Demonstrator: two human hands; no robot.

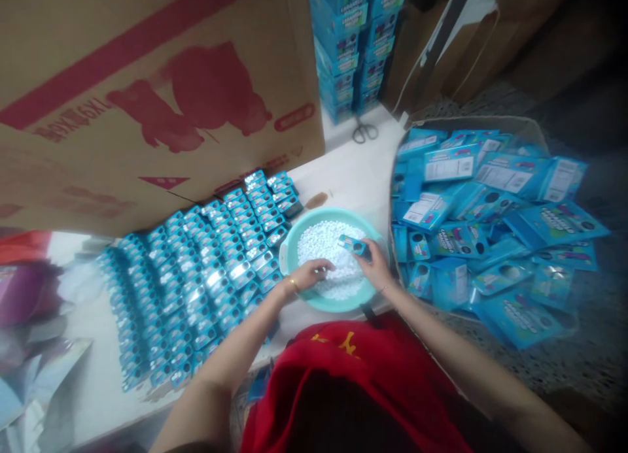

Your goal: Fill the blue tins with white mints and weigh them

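Note:
A turquoise plastic bowl (290,244) full of small white pellets (328,240) stands at the table's front edge. My right hand (373,263) is over the bowl's right side, its fingers closed on a small blue box (352,244) with a printed label. My left hand (314,274) reaches in over the left rim, fingertips curled down at the white pellets. Whatever those fingers pinch is too small to make out. Left of the bowl, many small blue boxes (210,276) stand in close rows on the white table (93,368).
Right of the bowl, a large open carton (520,121) is heaped with flat blue packets (471,237). Behind the rows rises a big cardboard box (147,67) with red print. Black scissors (365,133) lie near stacked blue boxes (343,54). Crumpled bags (29,296) sit at far left.

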